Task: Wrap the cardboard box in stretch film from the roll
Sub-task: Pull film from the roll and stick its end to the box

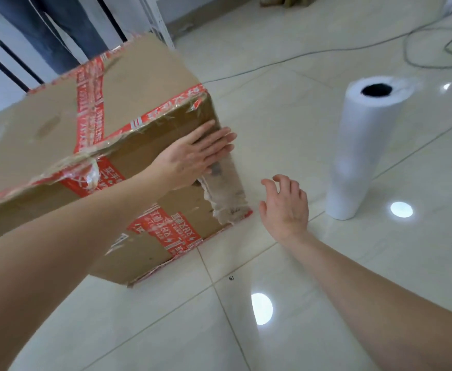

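Two open hands: left hand presses the cardboard box, right hand hovers empty; wrapping seems unstarted, so next grasp the stretch-film roll at 3 o'clock.

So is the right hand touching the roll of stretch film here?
Apart. The head view shows a strip of bare floor between the right hand and the upright roll.
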`<control>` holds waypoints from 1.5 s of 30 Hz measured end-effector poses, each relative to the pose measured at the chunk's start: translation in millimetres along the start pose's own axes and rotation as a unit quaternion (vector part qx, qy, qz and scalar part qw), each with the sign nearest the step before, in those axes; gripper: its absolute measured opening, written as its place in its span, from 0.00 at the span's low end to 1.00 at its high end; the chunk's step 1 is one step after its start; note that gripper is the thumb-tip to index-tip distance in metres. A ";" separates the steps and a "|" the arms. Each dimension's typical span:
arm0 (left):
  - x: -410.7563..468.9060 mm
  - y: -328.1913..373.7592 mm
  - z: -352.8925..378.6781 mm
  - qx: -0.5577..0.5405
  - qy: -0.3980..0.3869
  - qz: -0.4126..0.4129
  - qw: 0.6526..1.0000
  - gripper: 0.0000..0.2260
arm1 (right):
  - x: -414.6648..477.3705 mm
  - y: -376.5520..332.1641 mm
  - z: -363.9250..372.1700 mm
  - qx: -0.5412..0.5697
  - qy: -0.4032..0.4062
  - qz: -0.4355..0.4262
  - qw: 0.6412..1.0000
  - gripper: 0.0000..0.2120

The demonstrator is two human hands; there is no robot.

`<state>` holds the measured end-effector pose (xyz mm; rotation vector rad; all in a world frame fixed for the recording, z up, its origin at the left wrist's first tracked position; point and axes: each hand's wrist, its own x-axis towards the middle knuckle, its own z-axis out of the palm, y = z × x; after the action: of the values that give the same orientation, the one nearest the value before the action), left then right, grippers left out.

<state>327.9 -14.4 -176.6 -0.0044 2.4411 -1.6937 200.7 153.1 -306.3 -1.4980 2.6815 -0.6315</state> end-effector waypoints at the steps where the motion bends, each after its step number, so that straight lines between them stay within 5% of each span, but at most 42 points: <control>1: -1.0 -1.4 -3.1 0.003 -0.017 0.006 1.000 0.27 | 1.3 0.6 -5.2 0.000 0.004 -0.002 1.000 0.22; 13: -22.1 -23.1 -8.4 0.037 0.018 -0.019 0.999 0.28 | 3.5 12.9 -29.0 -0.010 0.023 0.005 1.000 0.22; 31: -10.4 28.0 -22.2 -0.117 -0.012 -0.004 0.993 0.27 | 2.8 15.9 -18.1 -0.010 0.003 0.017 1.000 0.22; 37: 45.7 36.7 -52.2 -0.210 -0.048 -0.030 0.976 0.27 | 12.1 14.7 -38.1 -0.018 -0.013 0.020 1.000 0.21; 41: 61.2 19.3 -73.1 -0.279 -0.049 -0.063 0.957 0.17 | 14.9 16.5 -76.8 -0.033 -0.041 0.024 0.998 0.21; 45: 72.1 -4.7 -101.1 -0.423 -0.098 -0.092 0.896 0.14 | 18.8 12.7 -126.2 -0.028 -0.072 0.029 0.997 0.21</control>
<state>242.1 70.7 -147.7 -0.4977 2.8479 -0.5025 155.1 186.7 -191.2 -1.4136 2.6427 -0.4333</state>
